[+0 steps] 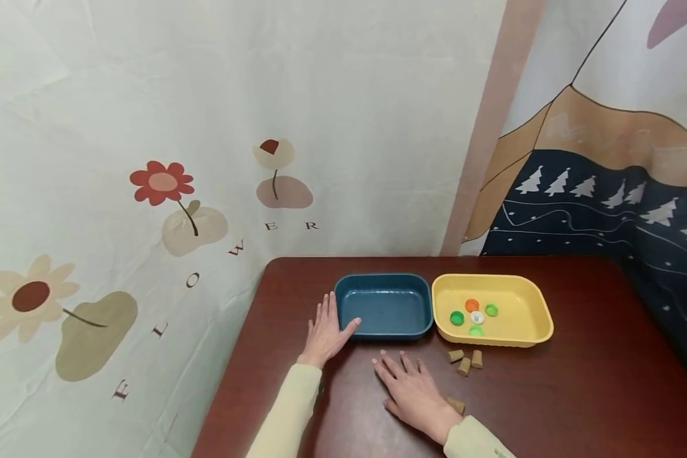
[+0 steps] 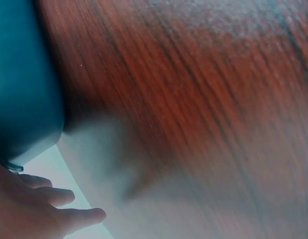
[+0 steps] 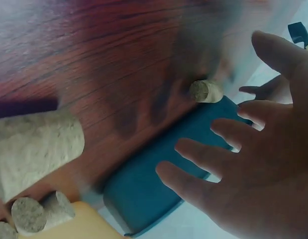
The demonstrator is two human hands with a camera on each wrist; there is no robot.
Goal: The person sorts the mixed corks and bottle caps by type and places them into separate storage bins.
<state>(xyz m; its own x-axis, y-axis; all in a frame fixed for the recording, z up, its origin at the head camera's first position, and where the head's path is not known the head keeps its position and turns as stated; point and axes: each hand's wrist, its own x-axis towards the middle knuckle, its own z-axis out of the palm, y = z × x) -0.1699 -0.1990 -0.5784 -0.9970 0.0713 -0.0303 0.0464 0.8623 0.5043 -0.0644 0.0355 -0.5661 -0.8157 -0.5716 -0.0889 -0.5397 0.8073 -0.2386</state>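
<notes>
My left hand (image 1: 325, 334) has its fingers spread along the left end of a blue plastic tray (image 1: 385, 306), the thumb reaching over its front corner. In the left wrist view these fingers (image 2: 54, 199) show beside the tray's wall. My right hand (image 1: 415, 394) hovers palm down over the table in front of the tray, fingers apart and holding nothing. The right wrist view shows a cork (image 3: 206, 91) on the table below this hand; the hand hides it from the head view. Another cork (image 1: 455, 405) lies right by the right wrist.
Right of the blue tray stands a yellow tray (image 1: 527, 318) holding several small bottle caps (image 1: 457, 318) in green, orange and white. Three corks (image 1: 464, 366) lie in front of it on the dark red wooden table (image 1: 595, 394). A patterned cloth (image 1: 378, 127) hangs behind.
</notes>
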